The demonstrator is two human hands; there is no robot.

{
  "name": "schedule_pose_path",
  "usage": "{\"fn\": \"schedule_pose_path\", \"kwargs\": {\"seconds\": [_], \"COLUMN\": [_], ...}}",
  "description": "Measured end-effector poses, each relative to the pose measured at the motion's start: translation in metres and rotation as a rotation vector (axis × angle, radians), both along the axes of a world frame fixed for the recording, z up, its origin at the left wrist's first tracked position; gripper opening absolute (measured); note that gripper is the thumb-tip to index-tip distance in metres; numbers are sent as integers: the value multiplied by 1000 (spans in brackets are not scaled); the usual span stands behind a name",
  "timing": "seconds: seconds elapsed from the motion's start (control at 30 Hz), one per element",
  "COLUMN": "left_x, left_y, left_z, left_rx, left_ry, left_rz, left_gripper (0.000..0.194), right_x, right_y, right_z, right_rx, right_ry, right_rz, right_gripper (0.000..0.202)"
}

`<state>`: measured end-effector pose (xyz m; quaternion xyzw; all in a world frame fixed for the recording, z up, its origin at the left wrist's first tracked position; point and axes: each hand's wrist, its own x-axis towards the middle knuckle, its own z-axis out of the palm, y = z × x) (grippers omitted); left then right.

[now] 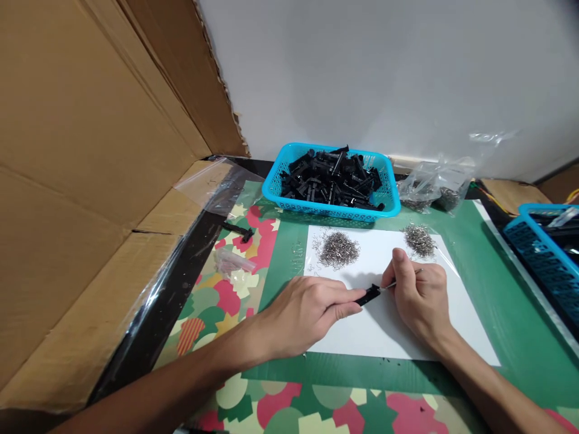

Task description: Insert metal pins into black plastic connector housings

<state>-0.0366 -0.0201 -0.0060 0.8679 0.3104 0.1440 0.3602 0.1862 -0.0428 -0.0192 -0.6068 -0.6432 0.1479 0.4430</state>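
My left hand (319, 307) pinches a small black plastic part (370, 295) between thumb and fingers, just over a white sheet (348, 337). In my right hand (420, 295) is a thin metal tool (392, 284), its tip meeting the far end of the black part. What kind of tool it is, I cannot make out. Beyond my left hand lies a pile of small bent metal pieces, perhaps springs (339, 249). A second heap of small metal pieces (419, 240) sits just past my right hand.
A blue basket (271, 191) full of black plastic parts stands at the back. Clear bags of metal pieces (446, 196) lie beside it. Another blue basket (538, 253) is at the right. One black part (237, 230) rests at left, near a cardboard wall (90, 150).
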Motion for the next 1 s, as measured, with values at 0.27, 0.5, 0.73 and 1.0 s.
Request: {"fn": "schedule_pose_path", "kwargs": {"seconds": [0.27,0.5,0.73,1.0], "left_x": [1,-1,-3,-2], "left_y": [0,0,3,6], "left_z": [2,-2,12,18], "left_rx": [3,-92,-85,-83], "left_ry": [-4,-47,22,36], "left_rz": [-3,39,39,62], "left_gripper": [34,30,29,35], "right_x": [-3,-4,-11,-14], "right_y": [-3,0,9,12], "right_z": [-1,-7,-12,-21], "right_rx": [11,-21,-95,-76], "right_ry": [-62,-57,75,78], "right_rz": [4,9,73,101], "right_gripper": [75,73,75,76]}}
